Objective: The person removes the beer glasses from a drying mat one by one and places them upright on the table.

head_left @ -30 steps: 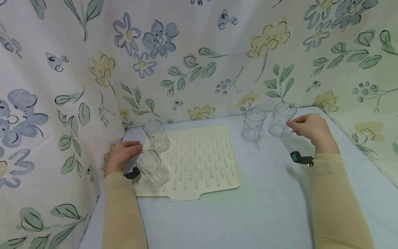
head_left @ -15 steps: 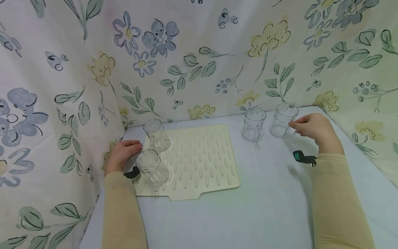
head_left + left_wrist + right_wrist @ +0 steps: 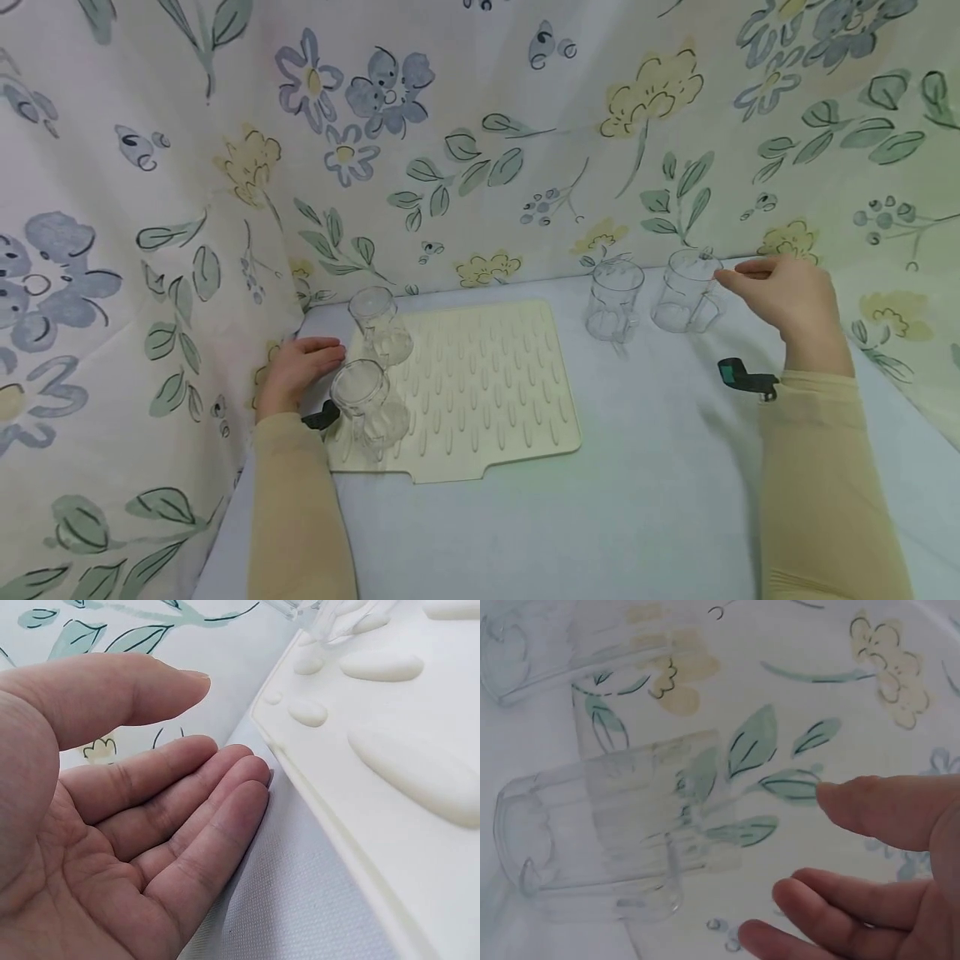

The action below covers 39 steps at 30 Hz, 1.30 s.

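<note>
Cream, one mat (image 3: 487,383) bears two of four mugs (image 3: 684,292) (two hands (image 3: 795,304) nearby).

The right hand (image 3: 877,896) is hovering near the mug (image 3: 607,825). A glass (image 3: 577,652) is standing beside the mug, cloth (image 3: 795,697) hanging behind.

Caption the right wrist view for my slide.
Empty right hand beside a clear handled mug, with another clear mug and floral cloth in view.

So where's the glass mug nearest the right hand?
In the head view, that mug stands at the back right of the table, between the right hand and a second mug on its left, before the floral cloth.
</note>
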Tool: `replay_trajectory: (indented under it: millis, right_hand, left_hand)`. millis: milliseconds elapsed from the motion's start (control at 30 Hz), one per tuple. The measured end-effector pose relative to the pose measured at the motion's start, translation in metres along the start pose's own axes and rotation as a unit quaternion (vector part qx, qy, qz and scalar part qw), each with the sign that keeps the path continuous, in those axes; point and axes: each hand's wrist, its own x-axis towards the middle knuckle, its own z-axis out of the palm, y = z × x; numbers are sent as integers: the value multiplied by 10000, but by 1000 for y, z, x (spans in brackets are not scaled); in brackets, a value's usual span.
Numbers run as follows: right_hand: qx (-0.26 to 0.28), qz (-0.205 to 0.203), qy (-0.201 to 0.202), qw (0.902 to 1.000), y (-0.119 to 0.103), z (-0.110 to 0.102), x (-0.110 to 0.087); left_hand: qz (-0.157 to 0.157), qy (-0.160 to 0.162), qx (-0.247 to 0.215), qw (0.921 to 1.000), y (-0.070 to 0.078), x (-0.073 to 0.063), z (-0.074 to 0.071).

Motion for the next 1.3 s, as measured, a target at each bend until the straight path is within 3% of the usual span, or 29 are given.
replay_trajectory:
  millis: [167,333,433,533,600,667,867,1100,1300]
  right_hand:
    - [668,9,809,9945,-29,-8,-13]
    - [1365,-244,1400,9804,-55,-12,-32]
    - [2138,-611,1576,9621,-67,-11,-44]
    - [2928,-1146,1704,9339,-81,-8,-50]
    - [3260,-1487,1726,9175,-91,-3,-54]
    - [3342,-1771,1722,9096,-101,2,-56]
    - [3148,-2303,1469,9090,-130,21,-65]
    - [3050,-2996,1061,8977,-175,43,-56]
    - [3028,-3128,418,8993,-211,68,-45]
  left_hand:
    - [70,-50,-74,9999,-1,1,-4]
    - [38,-125,16,9999,-4,-2,-3]
    - [60,-101,-29,9999,-5,-3,0]
    - [69,-60,-49,9999,-4,-3,3]
    - [56,-38,-18,10000,-3,-3,4]
    - [73,-17,45,10000,-2,-4,5]
    - [201,-56,229,9995,1,-3,8]
    - [593,-50,557,9967,-5,4,9]
    - [748,55,669,9949,-8,7,10]
